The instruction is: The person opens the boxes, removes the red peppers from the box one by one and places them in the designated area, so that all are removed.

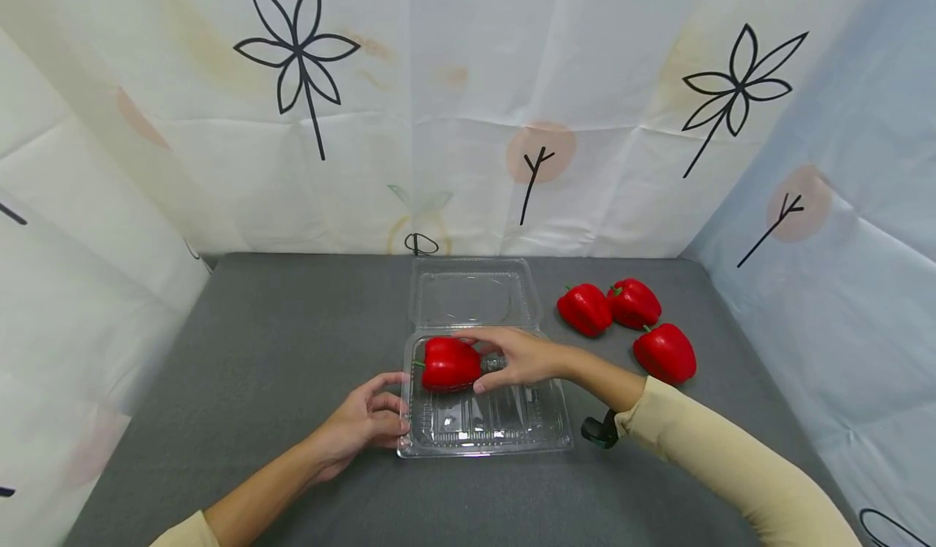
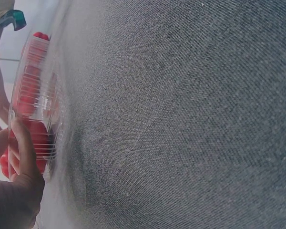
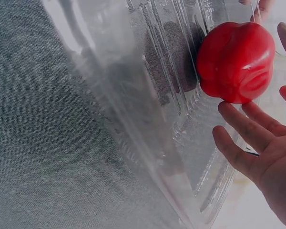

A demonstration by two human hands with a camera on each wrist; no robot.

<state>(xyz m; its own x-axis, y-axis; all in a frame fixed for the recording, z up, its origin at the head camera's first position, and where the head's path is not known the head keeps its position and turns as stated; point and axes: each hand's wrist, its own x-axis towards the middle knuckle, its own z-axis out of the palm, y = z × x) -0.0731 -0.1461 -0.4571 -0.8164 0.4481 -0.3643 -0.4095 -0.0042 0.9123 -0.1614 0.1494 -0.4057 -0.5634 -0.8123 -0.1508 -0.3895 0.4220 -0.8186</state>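
A red bell pepper (image 1: 451,363) lies on its side in the upper left of a clear plastic clamshell container (image 1: 504,425), its green stem pointing left. My left hand (image 1: 366,417) holds the container's left edge, with thumb and fingers at the rim in the left wrist view. Just right of the pepper is my right hand (image 1: 522,356), thumb and fingers spread apart. In the right wrist view its fingertips (image 3: 224,109) are right at the pepper's blunt end, and the palm holds nothing.
The container's lid (image 1: 471,291) lies folded back behind its base. Several more red bell peppers rest on the grey tabletop (image 1: 292,319) to the right, one nearest peppers' front being this pepper (image 1: 665,353). Patterned white cloth (image 1: 453,108) hangs around the back and sides.
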